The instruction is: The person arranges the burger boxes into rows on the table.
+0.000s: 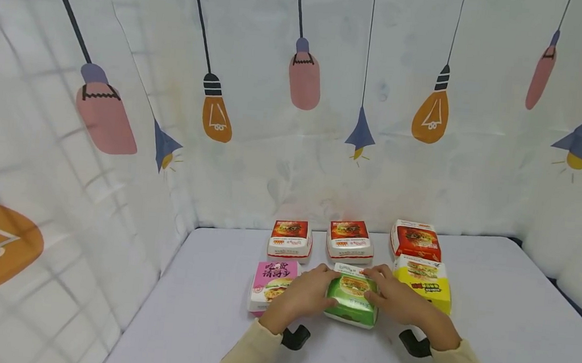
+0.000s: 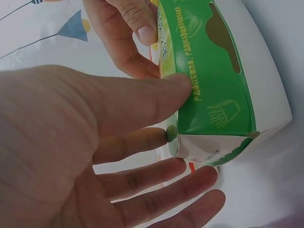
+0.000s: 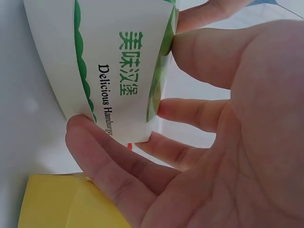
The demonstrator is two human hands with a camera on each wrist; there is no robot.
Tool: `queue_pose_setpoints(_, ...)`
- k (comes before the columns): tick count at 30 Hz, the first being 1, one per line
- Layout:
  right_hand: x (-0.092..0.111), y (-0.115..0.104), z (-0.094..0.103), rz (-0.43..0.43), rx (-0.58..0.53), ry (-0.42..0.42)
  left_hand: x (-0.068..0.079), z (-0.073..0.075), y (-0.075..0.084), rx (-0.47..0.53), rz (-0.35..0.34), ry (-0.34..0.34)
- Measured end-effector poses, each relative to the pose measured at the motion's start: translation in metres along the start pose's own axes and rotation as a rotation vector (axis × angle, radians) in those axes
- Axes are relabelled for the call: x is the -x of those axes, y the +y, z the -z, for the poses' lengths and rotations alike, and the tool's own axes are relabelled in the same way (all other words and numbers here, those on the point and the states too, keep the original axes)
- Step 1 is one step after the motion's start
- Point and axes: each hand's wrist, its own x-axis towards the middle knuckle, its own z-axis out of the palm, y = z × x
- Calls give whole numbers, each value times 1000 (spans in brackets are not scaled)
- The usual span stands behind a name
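Observation:
Both hands are on a green and white hamburger box (image 1: 351,310) with a burger picture on its lid. My left hand (image 1: 307,292) holds its left side, thumb on the green front (image 2: 223,99) and index fingertip at the lid corner; the other fingers reach out straight. On the opposite side, my right hand (image 1: 399,297) grips the box with its thumb at the lid edge and fingers along the white side panel (image 3: 111,71). A pink and white hamburger box (image 1: 264,285) is beside the left hand. A yellow hamburger box (image 1: 429,283) lies just past the right hand.
Behind, in a back row, stand a left red and white box (image 1: 289,248), a middle one (image 1: 349,249) and a right one (image 1: 416,241). The white table (image 1: 199,305) ends at a fabric wall (image 1: 250,172) printed with lamps.

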Motion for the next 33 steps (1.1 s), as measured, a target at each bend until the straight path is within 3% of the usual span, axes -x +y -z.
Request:
queue_pose_setpoints(24,5,-2,8,20,74,31,-1,1,-7,-22,-40,169)
queue_pose_setpoints(33,10,-4,11,13,52,-4,-1,0,-7,8,-43,171)
